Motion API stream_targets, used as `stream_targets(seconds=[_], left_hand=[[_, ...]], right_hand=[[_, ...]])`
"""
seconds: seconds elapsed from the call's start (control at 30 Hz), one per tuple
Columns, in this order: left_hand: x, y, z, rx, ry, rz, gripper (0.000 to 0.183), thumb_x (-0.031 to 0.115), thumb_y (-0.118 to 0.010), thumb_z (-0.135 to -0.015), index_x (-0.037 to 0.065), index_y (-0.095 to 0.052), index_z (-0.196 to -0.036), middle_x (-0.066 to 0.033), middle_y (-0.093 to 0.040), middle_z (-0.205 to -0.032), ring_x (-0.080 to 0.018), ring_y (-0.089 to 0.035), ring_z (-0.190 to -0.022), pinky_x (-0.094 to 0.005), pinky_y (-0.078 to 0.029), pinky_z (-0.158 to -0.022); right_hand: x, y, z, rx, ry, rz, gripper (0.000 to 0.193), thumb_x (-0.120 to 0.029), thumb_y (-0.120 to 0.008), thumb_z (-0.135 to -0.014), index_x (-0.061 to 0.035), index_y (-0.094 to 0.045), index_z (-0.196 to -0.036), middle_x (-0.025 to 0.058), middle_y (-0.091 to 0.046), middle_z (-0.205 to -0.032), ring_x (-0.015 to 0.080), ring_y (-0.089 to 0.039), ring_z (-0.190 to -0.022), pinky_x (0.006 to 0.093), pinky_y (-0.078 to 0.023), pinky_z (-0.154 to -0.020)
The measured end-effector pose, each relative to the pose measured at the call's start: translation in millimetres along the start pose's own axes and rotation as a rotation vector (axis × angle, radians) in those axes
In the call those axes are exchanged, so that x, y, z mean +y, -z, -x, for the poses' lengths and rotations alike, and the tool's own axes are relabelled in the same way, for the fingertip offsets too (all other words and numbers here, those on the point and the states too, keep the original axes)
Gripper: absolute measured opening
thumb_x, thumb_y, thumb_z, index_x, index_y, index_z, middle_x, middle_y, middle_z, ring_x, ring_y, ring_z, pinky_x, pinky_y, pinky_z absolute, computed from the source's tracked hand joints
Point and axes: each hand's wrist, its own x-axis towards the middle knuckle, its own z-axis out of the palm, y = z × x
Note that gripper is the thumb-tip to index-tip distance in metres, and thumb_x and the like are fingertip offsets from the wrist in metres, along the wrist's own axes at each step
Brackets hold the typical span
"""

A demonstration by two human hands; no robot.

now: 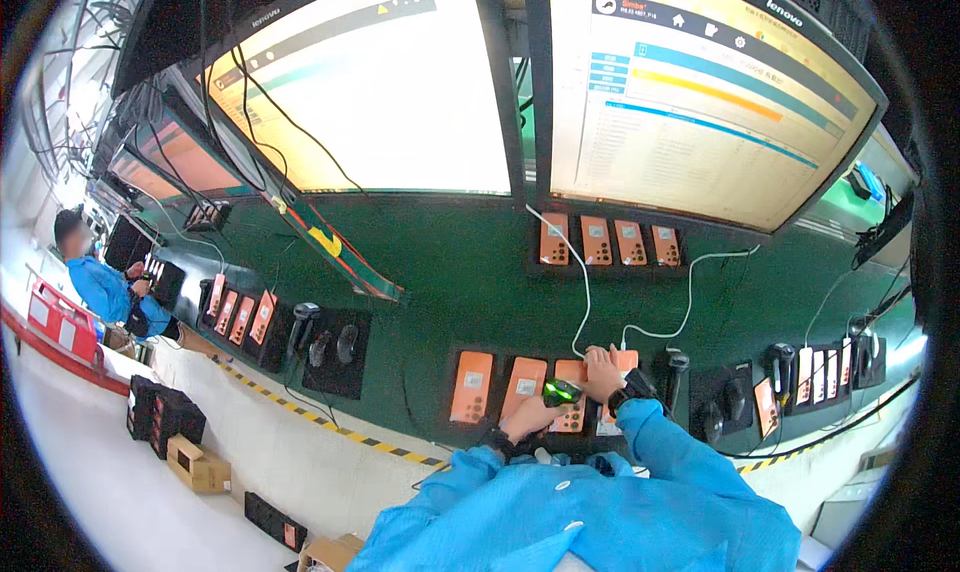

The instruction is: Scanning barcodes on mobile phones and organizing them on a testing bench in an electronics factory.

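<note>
My left hand is closed around a dark handheld scanner with a glowing green light. The scanner sits over an orange phone in the near row. My right hand has its fingers bent together by the end of a white cable, at the top of that phone; the exact grip is partly hidden. Under and beside the right hand lies another orange phone, which a second white cable meets at its top. Further left in the row are two more orange phones, one at the end.
Two large monitors stand behind the green bench. A tray of orange phones sits below the right one. Scanners stand on both sides. A person in blue works at the far left; boxes are on the floor.
</note>
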Motion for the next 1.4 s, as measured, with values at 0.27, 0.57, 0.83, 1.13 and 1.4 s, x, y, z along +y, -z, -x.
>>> stream_targets(seconds=[0.27, 0.57, 0.83, 1.13, 1.4], left_hand=[[44.9, 14.5, 29.0, -0.070, 0.053, 0.041, 0.044, 0.044, -0.066, -0.081, 0.003, -0.061, -0.066, -0.0058, -0.057, -0.052, -0.0170, -0.057, -0.045, -0.0312, -0.044, -0.044], [22.6, 7.6, 8.5, -0.034, 0.019, -0.105, 0.045, 0.045, -0.065, -0.080, 0.001, -0.065, -0.073, -0.0086, -0.061, -0.056, -0.0205, -0.063, -0.051, -0.0341, -0.049, -0.051], [29.6, 7.6, 14.1, -0.064, 0.099, -0.031, 0.042, 0.041, -0.066, -0.081, 0.001, -0.063, -0.069, -0.0085, -0.060, -0.054, -0.0190, -0.059, -0.045, -0.0324, -0.046, -0.044], [17.3, 1.5, 7.2, -0.056, 0.105, 0.059, 0.042, 0.039, -0.066, -0.082, 0.000, -0.059, -0.066, -0.0067, -0.058, -0.053, -0.0178, -0.057, -0.042, -0.0320, -0.044, -0.040], [33.0, 19.2, 14.8, -0.038, 0.069, 0.056, 0.042, 0.041, -0.065, -0.081, 0.000, -0.064, -0.085, -0.0097, -0.062, -0.060, -0.0205, -0.061, -0.050, -0.0349, -0.048, -0.048]], right_hand=[[-10.2, 22.5, -1.3, -0.061, -0.034, -0.038, 0.069, -0.035, -0.078, -0.067, 0.0001, -0.043, -0.116, 0.0156, -0.048, -0.123, 0.0308, -0.039, -0.126, 0.0530, -0.015, -0.112], [-11.6, 20.6, -5.0, -0.080, -0.009, 0.031, 0.073, -0.045, -0.075, -0.068, 0.0007, -0.046, -0.116, 0.0137, -0.048, -0.124, 0.0296, -0.039, -0.126, 0.0496, -0.016, -0.113], [3.2, 5.4, -3.0, -0.061, 0.042, 0.018, 0.070, -0.039, -0.074, -0.068, 0.0016, -0.045, -0.117, 0.0156, -0.047, -0.126, 0.0302, -0.041, -0.126, 0.0510, -0.017, -0.112], [-2.7, 14.5, -6.5, -0.093, 0.010, 0.081, 0.068, -0.035, -0.074, -0.068, 0.0015, -0.045, -0.118, 0.0152, -0.047, -0.126, 0.0295, -0.041, -0.125, 0.0493, -0.016, -0.113], [-20.6, 33.1, -4.3, 0.035, 0.000, -0.030, 0.054, -0.025, -0.073, -0.070, 0.0006, -0.046, -0.108, 0.0179, -0.046, -0.124, 0.0349, -0.042, -0.122, 0.0502, -0.023, -0.110]])
